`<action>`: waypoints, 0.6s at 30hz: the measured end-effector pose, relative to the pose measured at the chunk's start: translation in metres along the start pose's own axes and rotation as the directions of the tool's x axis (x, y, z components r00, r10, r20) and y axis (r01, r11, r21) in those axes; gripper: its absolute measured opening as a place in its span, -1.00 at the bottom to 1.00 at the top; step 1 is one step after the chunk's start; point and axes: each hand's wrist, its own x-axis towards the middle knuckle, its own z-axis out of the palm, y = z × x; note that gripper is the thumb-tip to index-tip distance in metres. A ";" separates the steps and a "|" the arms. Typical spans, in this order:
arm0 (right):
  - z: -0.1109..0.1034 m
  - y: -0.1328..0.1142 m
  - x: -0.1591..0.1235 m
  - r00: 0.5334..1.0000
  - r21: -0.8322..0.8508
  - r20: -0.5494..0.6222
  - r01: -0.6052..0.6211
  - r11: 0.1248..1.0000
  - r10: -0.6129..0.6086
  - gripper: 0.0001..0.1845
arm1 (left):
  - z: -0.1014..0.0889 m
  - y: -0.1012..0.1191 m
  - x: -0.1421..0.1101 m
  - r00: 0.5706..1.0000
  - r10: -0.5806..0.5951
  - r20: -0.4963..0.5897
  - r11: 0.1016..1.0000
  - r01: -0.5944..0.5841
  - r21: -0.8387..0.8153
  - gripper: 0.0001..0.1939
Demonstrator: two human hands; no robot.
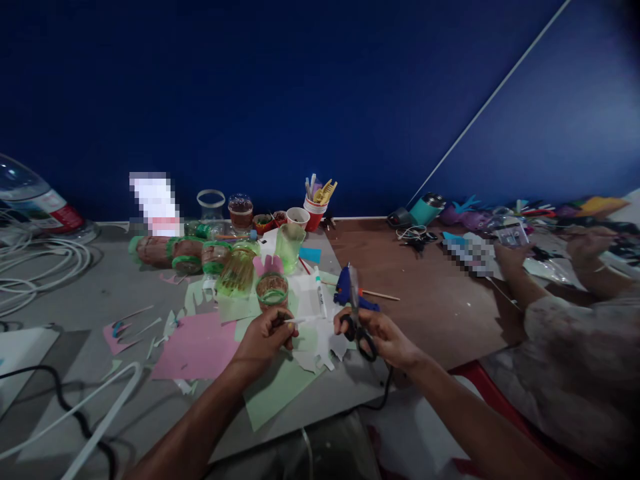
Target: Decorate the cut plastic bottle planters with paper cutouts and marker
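Note:
My left hand (pixel 267 335) pinches a thin white strip of paper (pixel 300 321) that points right, above a green sheet (pixel 275 393). My right hand (pixel 383 337) grips black-handled scissors (pixel 356 313), blades pointing up, close to the strip's right end. Between and below the hands lies a white cut-out piece (pixel 320 353). Just behind the scissors rests a blue glue gun (pixel 345 290) and a white glue tube (pixel 319 290). A pink sheet (pixel 197 347) lies to the left of my left hand.
Cut bottle pieces with green bands (pixel 190 257) and a green-rimmed cup (pixel 272 291) stand behind. A red cup of tools (pixel 316 210) sits at the back. White cables (pixel 35 267) lie far left. Another person's arms (pixel 550 280) work at the right over the brown tabletop (pixel 430 300).

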 end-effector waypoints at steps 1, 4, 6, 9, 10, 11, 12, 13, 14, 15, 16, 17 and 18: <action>0.005 0.006 0.005 1.000 0.080 -0.028 0.012 0.997 -0.010 -0.60 | 0.000 0.000 0.000 1.000 -0.004 0.001 1.000 0.004 -0.024 -0.84; 0.018 0.016 0.022 0.999 0.283 -0.036 0.048 0.958 -0.040 -0.58 | 0.001 0.005 -0.003 1.000 -0.003 0.009 0.997 0.004 -0.081 -0.80; 0.023 0.016 0.032 0.996 0.390 0.038 0.056 0.919 -0.077 -0.54 | 0.001 0.010 -0.007 0.999 0.016 0.034 0.994 -0.012 -0.110 -0.79; 0.026 0.010 0.047 0.984 0.472 0.121 0.060 0.880 -0.132 -0.54 | 0.001 0.014 -0.010 0.996 0.017 0.091 0.991 -0.005 -0.132 -0.76; 0.026 0.009 0.051 0.983 0.480 0.116 0.073 0.874 -0.146 -0.54 | 0.001 0.014 -0.010 0.994 0.004 0.108 0.991 0.011 -0.134 -0.75; 0.026 0.008 0.056 0.983 0.486 0.094 0.091 0.869 -0.155 -0.55 | 0.002 0.014 -0.011 0.993 -0.012 0.120 0.990 0.028 -0.137 -0.74; 0.026 0.009 0.060 0.985 0.492 0.059 0.112 0.863 -0.161 -0.55 | 0.002 0.013 -0.011 0.991 -0.025 0.134 0.990 0.043 -0.138 -0.74; 0.026 0.011 0.064 0.986 0.494 0.019 0.132 0.859 -0.163 -0.55 | 0.002 0.011 -0.012 0.988 -0.033 0.153 0.990 0.054 -0.131 -0.75; 0.025 0.013 0.068 0.987 0.488 -0.020 0.150 0.860 -0.161 -0.55 | 0.003 0.010 -0.012 0.984 -0.036 0.175 0.992 0.057 -0.116 -0.77; 0.024 0.015 0.070 0.986 0.471 -0.058 0.168 0.866 -0.159 -0.55 | 0.003 0.009 -0.013 0.979 -0.038 0.201 0.995 0.057 -0.088 -0.80; 0.024 0.017 0.072 0.983 0.441 -0.090 0.184 0.879 -0.161 -0.57 | 0.004 0.008 -0.014 0.972 -0.045 0.229 0.998 0.056 -0.043 -0.83; 0.023 0.019 0.074 0.980 0.401 -0.110 0.198 0.894 -0.168 -0.58 | 0.005 0.008 -0.016 0.969 -0.058 0.241 0.998 0.057 0.010 -0.86; 0.022 0.020 0.074 0.978 0.358 -0.111 0.205 0.911 -0.177 -0.60 | 0.005 0.009 -0.017 0.965 -0.076 0.250 0.996 0.061 0.066 -0.88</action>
